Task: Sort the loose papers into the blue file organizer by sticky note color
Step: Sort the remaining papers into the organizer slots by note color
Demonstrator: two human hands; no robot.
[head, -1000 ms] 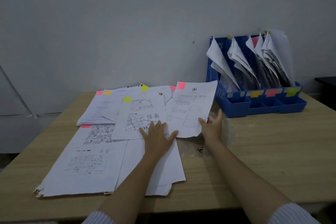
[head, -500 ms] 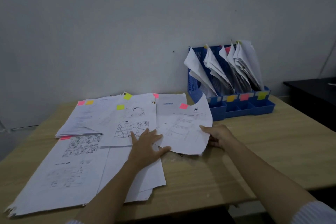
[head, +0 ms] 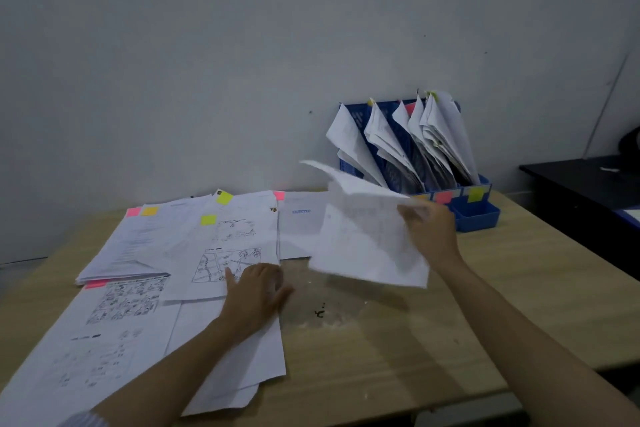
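While the right hand (head: 431,230) pinched a blurred white sheet (head: 367,239) by its right edge, lifted off the pale wooden bench (head: 450,333) at centre frame, the left hand (head: 254,291) lay flat with fingers relaxed on the loose papers (head: 145,288) spread across the lower left. Yellow, orange and pink sticky notes tagged their far edges. At centre right, against the bare grey wall (head: 207,62), stood the blue file organizer (head: 476,211), stuffed with leaning papers. A dark table (head: 585,180) sat at the right edge.
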